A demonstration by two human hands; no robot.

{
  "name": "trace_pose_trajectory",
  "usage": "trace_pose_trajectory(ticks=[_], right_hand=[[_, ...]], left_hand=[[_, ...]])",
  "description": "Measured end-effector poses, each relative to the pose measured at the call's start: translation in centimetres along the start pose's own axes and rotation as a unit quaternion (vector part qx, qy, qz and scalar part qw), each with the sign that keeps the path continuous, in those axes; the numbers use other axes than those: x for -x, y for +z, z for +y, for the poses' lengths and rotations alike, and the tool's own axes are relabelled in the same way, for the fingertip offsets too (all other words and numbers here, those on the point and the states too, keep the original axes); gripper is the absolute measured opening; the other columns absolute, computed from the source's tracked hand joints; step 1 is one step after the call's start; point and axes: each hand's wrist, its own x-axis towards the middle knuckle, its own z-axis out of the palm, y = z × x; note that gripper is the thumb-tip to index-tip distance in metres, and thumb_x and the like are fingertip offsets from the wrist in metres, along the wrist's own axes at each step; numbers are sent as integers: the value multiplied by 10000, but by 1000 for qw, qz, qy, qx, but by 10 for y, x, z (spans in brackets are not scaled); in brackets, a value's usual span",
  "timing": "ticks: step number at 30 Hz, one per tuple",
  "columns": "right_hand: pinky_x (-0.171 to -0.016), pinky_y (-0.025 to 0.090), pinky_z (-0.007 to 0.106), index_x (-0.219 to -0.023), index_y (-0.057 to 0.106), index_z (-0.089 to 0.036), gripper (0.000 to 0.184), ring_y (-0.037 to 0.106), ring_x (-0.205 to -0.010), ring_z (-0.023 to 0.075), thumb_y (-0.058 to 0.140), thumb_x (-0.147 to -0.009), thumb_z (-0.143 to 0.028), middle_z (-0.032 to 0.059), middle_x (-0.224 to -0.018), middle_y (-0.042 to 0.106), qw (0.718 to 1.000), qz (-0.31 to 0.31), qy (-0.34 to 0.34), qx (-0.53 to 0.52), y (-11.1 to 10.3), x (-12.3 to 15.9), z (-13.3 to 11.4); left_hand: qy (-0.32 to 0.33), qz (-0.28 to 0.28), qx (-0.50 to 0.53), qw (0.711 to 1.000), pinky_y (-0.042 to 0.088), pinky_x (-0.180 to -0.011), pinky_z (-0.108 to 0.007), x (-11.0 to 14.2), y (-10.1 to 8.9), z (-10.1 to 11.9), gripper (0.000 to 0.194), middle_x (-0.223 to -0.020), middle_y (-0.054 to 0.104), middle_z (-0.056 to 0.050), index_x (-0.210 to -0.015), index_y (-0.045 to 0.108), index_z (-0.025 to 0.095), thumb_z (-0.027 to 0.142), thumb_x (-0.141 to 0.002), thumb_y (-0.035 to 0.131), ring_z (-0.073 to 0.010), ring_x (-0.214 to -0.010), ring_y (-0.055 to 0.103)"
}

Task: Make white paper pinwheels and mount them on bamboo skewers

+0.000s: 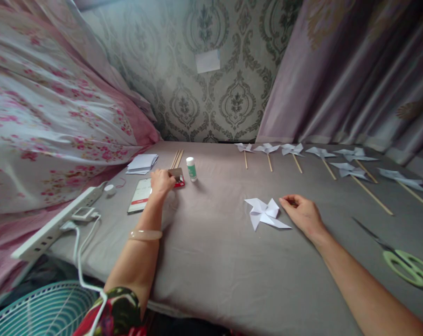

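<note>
My left hand (161, 181) reaches far forward and its fingers close on a small brown and red box (177, 177) lying on the grey sheet. Wooden sticks (176, 158) and a white glue stick with a green label (191, 168) lie just beyond it. My right hand (301, 212) rests on the sheet with fingers curled loosely, touching the right tip of a folded white paper pinwheel (265, 213). Nothing I can make out is held in that hand.
Several finished paper pinwheels on sticks (351, 170) lie in a row at the back right. Green-handled scissors (403, 263) lie at the right. A phone (140, 195), paper squares (142, 163), a power strip (53, 224) and a fan (39, 310) sit at the left.
</note>
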Motion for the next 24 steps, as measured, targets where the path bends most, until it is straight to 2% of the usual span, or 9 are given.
trace_pose_trajectory(ticks=[3,5,7,10,13,15,19,21,24], right_hand=[[-622,455,310,-747,651,-173,299,616,-624,188,575,-684,-455,71,-693,692,1000,-2,-2,-11,0,0,-1],[-626,454,314,-742,648,-173,297,614,-626,188,575,-678,-453,69,-691,690,1000,1,1,-18,1,0,-3],[-634,454,319,-735,646,-173,291,611,-630,188,576,-671,-449,67,-688,687,1000,7,4,-25,1,0,-4],[-653,459,329,-726,645,-170,284,609,-640,189,579,-667,-439,69,-694,688,999,16,6,-47,1,-2,-6],[-656,465,336,-721,641,-160,277,606,-636,189,592,-666,-427,75,-701,687,997,28,6,-69,-4,-4,-11],[-648,464,332,-723,640,-154,278,598,-628,184,595,-679,-424,76,-701,683,996,47,-7,-75,-10,-4,-19],[-622,453,295,-754,651,-153,265,576,-617,157,599,-725,-411,57,-712,672,991,57,-74,-97,-22,9,-50],[-580,441,260,-785,668,-160,245,568,-615,141,607,-755,-395,42,-714,664,985,7,-117,-126,-24,21,-69],[-567,438,224,-899,688,-188,204,585,-696,128,595,-804,-344,38,-835,667,968,-69,-188,-153,-25,36,-89]], left_hand=[[-45,70,110,990,422,-818,-365,6,-9,8,253,-847,687,-145,-808,707,107,285,-716,552,-280,-909,589],[-59,83,300,948,441,-672,-293,12,-13,20,266,-732,662,-80,-799,685,117,342,-688,598,-197,-724,583],[-62,36,497,865,403,-541,-234,20,-14,38,290,-645,607,-26,-775,658,119,361,-617,679,-119,-560,512],[-60,-69,664,742,364,-478,-187,33,-12,69,317,-644,576,-1,-728,632,113,302,-517,777,-61,-508,467],[-43,-160,730,663,375,-490,-159,47,-7,97,298,-671,566,5,-730,629,113,259,-530,795,-49,-552,486],[-37,-211,744,633,379,-499,-154,57,-4,110,269,-673,555,7,-727,628,114,251,-560,789,-47,-568,486],[-20,-273,735,621,375,-527,-168,79,7,129,259,-702,561,-4,-721,636,109,273,-588,787,-53,-597,486],[2,-298,706,642,361,-540,-188,89,12,137,263,-706,572,-11,-709,641,110,299,-597,785,-58,-599,479],[56,-323,638,697,330,-550,-220,101,15,152,268,-690,592,-16,-700,659,119,344,-607,772,-67,-581,451]])
